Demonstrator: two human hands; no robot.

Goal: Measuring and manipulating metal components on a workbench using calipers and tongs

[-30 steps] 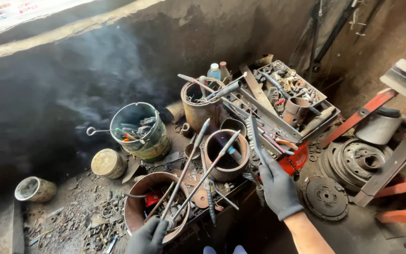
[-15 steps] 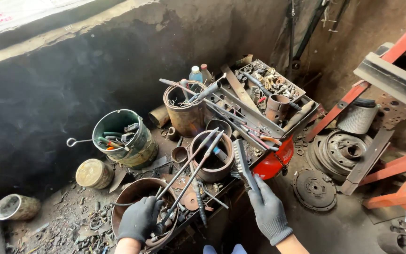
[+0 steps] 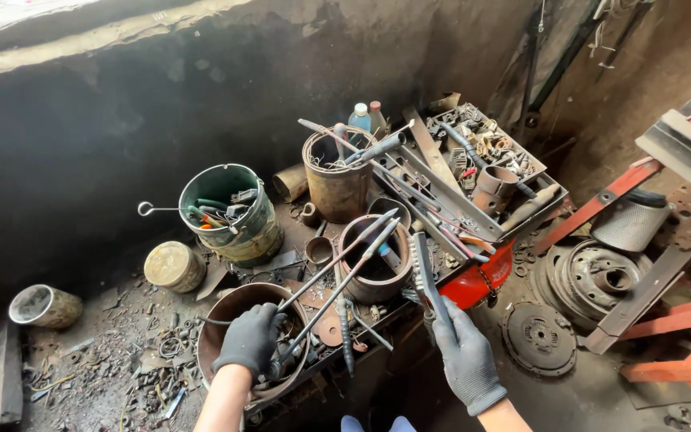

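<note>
While the left hand (image 3: 251, 338) is clenching long tongs (image 3: 337, 268) over a rusty pot (image 3: 229, 308), the right hand (image 3: 464, 352) is grasping a flat file (image 3: 425, 272).

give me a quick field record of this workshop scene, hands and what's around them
setting: grimy workshop corner by a soot-black wall
left hand: dark glove, gripping long thin metal rods over a rusty round metal tub
right hand: dark glove, holding a long flat metal file
between hands: rusty short steel cylinder
behind: green bucket of tools, tall rusty can, cluttered metal tray
right side: round clutch discs on the floor, red metal frame
</note>
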